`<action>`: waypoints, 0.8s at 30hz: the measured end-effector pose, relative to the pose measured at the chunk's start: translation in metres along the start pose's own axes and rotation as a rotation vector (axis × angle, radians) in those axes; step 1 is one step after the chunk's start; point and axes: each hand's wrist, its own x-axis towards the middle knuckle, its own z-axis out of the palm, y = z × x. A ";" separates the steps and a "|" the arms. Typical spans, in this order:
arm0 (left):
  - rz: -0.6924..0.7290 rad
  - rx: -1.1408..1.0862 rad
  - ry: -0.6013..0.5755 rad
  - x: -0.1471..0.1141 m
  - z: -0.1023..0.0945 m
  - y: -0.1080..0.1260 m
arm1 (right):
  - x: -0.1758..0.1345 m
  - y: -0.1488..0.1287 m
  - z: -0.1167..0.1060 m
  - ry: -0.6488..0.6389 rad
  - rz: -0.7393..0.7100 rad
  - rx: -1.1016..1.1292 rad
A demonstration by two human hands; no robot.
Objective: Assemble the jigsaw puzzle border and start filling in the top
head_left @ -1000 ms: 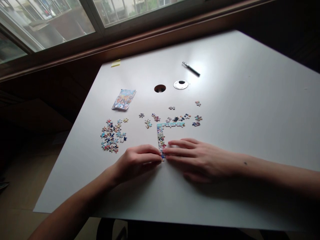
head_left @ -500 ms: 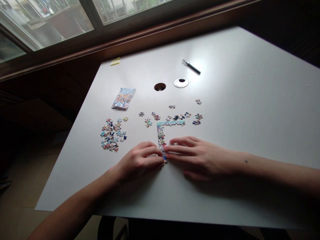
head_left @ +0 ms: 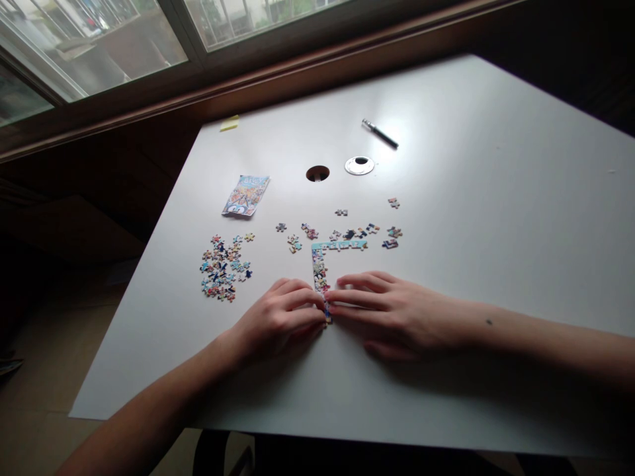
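Joined jigsaw puzzle pieces form an L-shaped border on the table, with a light-blue top row and a column running down toward me. My left hand is at the column's lower end from the left, its fingers bent and closed on a puzzle piece there; its thumb is mostly hidden. From the right, my right hand lies low over the table with its fingers stretched out. Its fingertips touch the column's right side, and it grips nothing that I can see. Both hands partly cover the lower column.
A heap of loose puzzle pieces lies at the left. More loose pieces are scattered above the border. Farther back are a picture leaflet, a cable hole, its round cover, a pen and yellow tape.
My left fingertips have shifted very slightly to the right along the lower column. The right hand and the loose pieces stay as they were.
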 end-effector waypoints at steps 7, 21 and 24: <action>0.004 0.072 -0.024 0.001 -0.004 0.003 | 0.001 0.000 0.000 -0.004 0.001 0.003; 0.053 0.258 -0.078 0.004 -0.007 0.016 | 0.001 0.000 -0.002 -0.014 0.013 0.033; 0.047 0.274 -0.078 0.004 -0.007 0.018 | 0.001 0.000 -0.002 0.003 0.012 0.039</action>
